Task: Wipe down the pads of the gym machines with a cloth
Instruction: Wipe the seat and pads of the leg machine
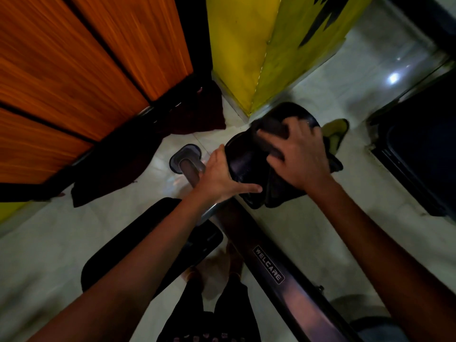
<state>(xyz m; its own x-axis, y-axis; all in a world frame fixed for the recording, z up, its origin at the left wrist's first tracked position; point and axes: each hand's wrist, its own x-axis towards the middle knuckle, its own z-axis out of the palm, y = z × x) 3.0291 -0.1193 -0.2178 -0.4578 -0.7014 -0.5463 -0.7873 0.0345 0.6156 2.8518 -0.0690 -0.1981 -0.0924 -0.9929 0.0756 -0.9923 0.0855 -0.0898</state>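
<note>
A: Big picture first: pale tiled floor [308, 218], an orange wood-panelled wall [74, 70] on one side, a yellow pillar [246, 45] at the corner. The machine's long dark frame bar [269, 267] marked WELCARE runs up the middle to a black saddle-shaped pad [246, 164].

B: And that pad's the one being done?

A: Looks so. The right hand [301, 154] lies on top of it with its fingers curled into a dark cloth [269, 134], bunching it against the pad's far half. The left hand [219, 176] steadies the near edge, fingers fairly straight, thumb laid out along the side; it presses more than grips.

B: So mid-wipe. What next?

A: My guess: drag the cloth back toward the narrow near end, and the left hand has to shift off that edge or it'll be wiped around.

B: Anything in the way?

A: A chrome post [195, 174] sits just under the left hand. A second black pad [148, 243] lies lower, beneath the left forearm, probably next in line. A dark rag [197, 112] lies by the wall, and something greenish [335, 132] shows just beyond the saddle; I can't tell what it is
</note>
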